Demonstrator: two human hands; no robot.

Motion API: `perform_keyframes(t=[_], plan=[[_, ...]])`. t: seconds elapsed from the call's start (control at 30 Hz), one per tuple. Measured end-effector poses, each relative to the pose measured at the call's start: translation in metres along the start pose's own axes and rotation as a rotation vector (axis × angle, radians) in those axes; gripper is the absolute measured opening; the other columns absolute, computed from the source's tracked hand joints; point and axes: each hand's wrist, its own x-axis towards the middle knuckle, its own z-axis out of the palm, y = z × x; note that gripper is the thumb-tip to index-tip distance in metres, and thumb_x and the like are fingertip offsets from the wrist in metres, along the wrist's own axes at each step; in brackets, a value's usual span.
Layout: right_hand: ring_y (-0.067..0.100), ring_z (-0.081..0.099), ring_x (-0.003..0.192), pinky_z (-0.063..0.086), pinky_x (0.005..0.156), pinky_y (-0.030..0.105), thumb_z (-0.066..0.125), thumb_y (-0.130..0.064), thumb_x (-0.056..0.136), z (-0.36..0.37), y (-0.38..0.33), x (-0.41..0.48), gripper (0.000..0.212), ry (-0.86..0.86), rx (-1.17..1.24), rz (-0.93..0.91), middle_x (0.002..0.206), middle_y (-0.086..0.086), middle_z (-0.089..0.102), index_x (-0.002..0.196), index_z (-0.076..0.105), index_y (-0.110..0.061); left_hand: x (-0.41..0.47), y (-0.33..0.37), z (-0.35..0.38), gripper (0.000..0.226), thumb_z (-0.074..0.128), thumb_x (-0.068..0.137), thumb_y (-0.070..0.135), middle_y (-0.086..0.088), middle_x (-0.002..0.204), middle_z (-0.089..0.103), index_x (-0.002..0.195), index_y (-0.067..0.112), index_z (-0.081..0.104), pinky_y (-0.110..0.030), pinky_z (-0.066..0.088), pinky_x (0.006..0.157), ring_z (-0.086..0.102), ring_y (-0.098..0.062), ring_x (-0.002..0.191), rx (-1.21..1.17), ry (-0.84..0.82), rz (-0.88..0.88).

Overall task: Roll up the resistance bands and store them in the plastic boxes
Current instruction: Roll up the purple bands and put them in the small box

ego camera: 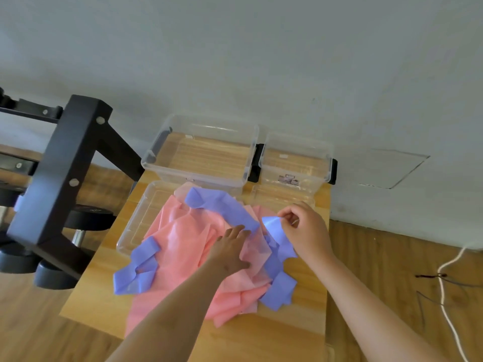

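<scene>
A tangled heap of flat bands lies on the wooden table (292, 333): a pink band (180, 246) underneath and a purple band (222, 205) draped over it, with purple loops at the left and right. My left hand (230, 249) rests flat on the heap, fingers straight, pressing the bands down. My right hand (303, 228) pinches one end of the purple band and lifts it a little off the pile. Two clear plastic boxes stand at the table's far edge, a larger one (154, 158) on the left and a smaller one (324, 158) on the right, both with nothing inside.
Two clear lids lie flat in front of the boxes, a large lid (136, 226) partly under the bands and a small lid (264, 194). A black dumbbell rack (65, 163) with dumbbells (86, 215) stands close on the left. A white cord (449, 265) trails on the floor at right.
</scene>
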Motion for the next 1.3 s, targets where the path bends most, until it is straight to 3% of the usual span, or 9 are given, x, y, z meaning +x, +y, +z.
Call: perform_keyframes(t=[0.2, 0.4, 0.57, 0.7, 0.83, 0.9, 1.1, 1.2, 1.3], plan=[[0.011, 0.057, 0.079, 0.047, 0.068, 0.029, 0.058, -0.005, 0.087, 0.040, 0.072, -0.018, 0.017, -0.101, -0.137, 0.139, 0.093, -0.011, 0.058, 0.086, 0.064, -0.021, 0.008, 0.011, 0.037, 0.094, 0.070, 0.076, 0.045, -0.001, 0.160, 0.010, 0.151, 0.021, 0.017, -0.037, 0.007, 0.116, 0.008, -0.023, 0.147, 0.143, 0.007, 0.078], [0.026, 0.047, 0.122, 0.041, 0.089, 0.031, 0.063, -0.009, 0.087, 0.067, 0.136, -0.039, 0.033, -0.331, -0.280, 0.250, 0.131, 0.009, 0.047, 0.120, 0.060, -0.006, 0.016, 0.008, 0.079, 0.087, 0.072, 0.041, 0.063, -0.010, 0.129, 0.059, 0.119, 0.026, 0.056, -0.055, 0.045, 0.092, 0.059, -0.035, 0.116, 0.126, -0.060, 0.166], [0.027, 0.021, 0.141, 0.035, 0.102, 0.030, 0.070, -0.039, 0.080, 0.087, 0.149, -0.055, 0.066, -0.516, -0.470, 0.181, 0.145, 0.008, 0.024, 0.137, 0.044, -0.019, 0.015, -0.002, 0.094, 0.075, 0.038, 0.056, 0.065, -0.007, 0.133, 0.056, 0.112, 0.025, 0.066, -0.053, 0.034, 0.105, 0.054, -0.034, 0.122, 0.146, -0.029, 0.158], [0.027, 0.005, 0.148, 0.014, 0.117, 0.040, 0.074, -0.043, 0.076, 0.099, 0.145, -0.062, 0.082, -0.548, -0.549, 0.141, 0.156, 0.009, 0.015, 0.145, 0.037, -0.021, 0.010, -0.025, 0.093, 0.054, 0.078, 0.048, 0.044, -0.006, 0.122, 0.065, 0.096, 0.021, 0.071, -0.043, 0.027, 0.103, 0.062, -0.028, 0.114, 0.237, 0.070, 0.175], [0.043, 0.049, 0.121, 0.050, 0.087, 0.058, 0.096, -0.042, 0.025, 0.113, 0.150, -0.066, 0.094, -0.412, -0.580, 0.027, 0.127, 0.019, 0.052, 0.110, 0.068, -0.014, -0.001, -0.063, 0.083, 0.061, 0.084, 0.044, 0.038, -0.006, 0.119, 0.065, 0.099, 0.017, 0.070, -0.043, 0.030, 0.100, 0.059, -0.029, 0.113, 0.236, 0.173, 0.155], [0.036, 0.044, 0.113, 0.053, 0.078, 0.058, 0.094, -0.043, 0.013, 0.118, 0.147, -0.063, 0.098, -0.372, -0.595, -0.036, 0.117, 0.016, 0.050, 0.104, 0.070, -0.016, -0.005, -0.079, 0.077, 0.062, 0.084, 0.046, 0.039, -0.007, 0.119, 0.065, 0.102, 0.016, 0.069, -0.043, 0.030, 0.099, 0.054, -0.028, 0.115, 0.247, 0.192, 0.128], [0.024, 0.059, 0.106, 0.051, 0.083, 0.053, 0.091, -0.051, 0.014, 0.127, 0.134, -0.047, 0.092, -0.387, -0.662, -0.091, 0.101, 0.003, 0.065, 0.098, 0.072, -0.019, -0.012, -0.106, 0.071, 0.071, 0.089, 0.036, 0.036, -0.010, 0.115, 0.066, 0.099, 0.011, 0.068, -0.044, 0.031, 0.096, 0.062, -0.032, 0.108, 0.220, 0.218, 0.027], [0.022, 0.037, 0.135, 0.036, 0.104, 0.035, 0.080, -0.038, 0.065, 0.132, 0.131, -0.049, 0.078, -0.521, -0.625, -0.063, 0.139, -0.001, 0.041, 0.135, 0.050, -0.023, -0.013, -0.106, 0.075, 0.076, 0.089, 0.034, 0.043, -0.009, 0.117, 0.066, 0.100, 0.013, 0.068, -0.044, 0.030, 0.097, 0.054, -0.030, 0.113, 0.227, 0.212, 0.045], [0.021, 0.059, 0.109, 0.051, 0.073, 0.029, 0.088, -0.028, 0.041, 0.139, 0.132, -0.058, 0.076, -0.569, -0.525, -0.109, 0.117, -0.009, 0.049, 0.112, 0.063, -0.026, -0.013, -0.103, 0.078, 0.084, 0.088, 0.032, 0.048, -0.008, 0.121, 0.064, 0.105, 0.017, 0.063, -0.045, 0.028, 0.099, 0.042, -0.028, 0.117, 0.226, 0.211, 0.086]])
